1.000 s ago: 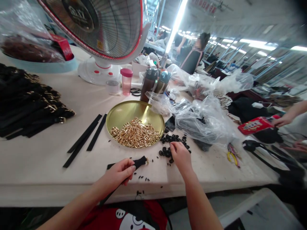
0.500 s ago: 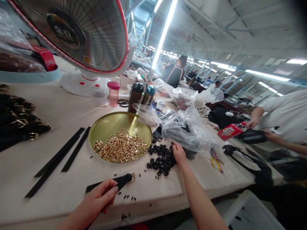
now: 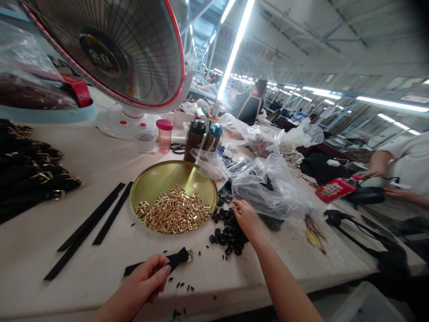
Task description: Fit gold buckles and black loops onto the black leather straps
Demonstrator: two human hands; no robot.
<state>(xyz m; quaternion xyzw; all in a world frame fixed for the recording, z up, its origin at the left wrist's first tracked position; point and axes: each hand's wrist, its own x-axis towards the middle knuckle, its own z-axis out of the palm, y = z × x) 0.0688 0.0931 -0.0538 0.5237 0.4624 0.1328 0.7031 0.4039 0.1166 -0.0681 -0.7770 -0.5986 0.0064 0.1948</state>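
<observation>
I'm seeing a round brass-yellow tray (image 3: 172, 176) heaped with shiny gold metal buckles (image 3: 173, 211), small matte black rings (image 3: 227, 235) beside it, and a narrow black strap (image 3: 176, 259).

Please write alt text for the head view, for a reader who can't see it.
The left hand holds a black strap with a gold buckle; the right hand reaches over a pile of black rings beside a brass tray of gold buckles.

Long factory hall around you, under a pale ceiling (image 3: 301, 22).
A fluorescent tube (image 3: 236, 49) runs overhead at twelve o'clock; steel racking (image 3: 338, 100) stands at two o'clock.
</observation>
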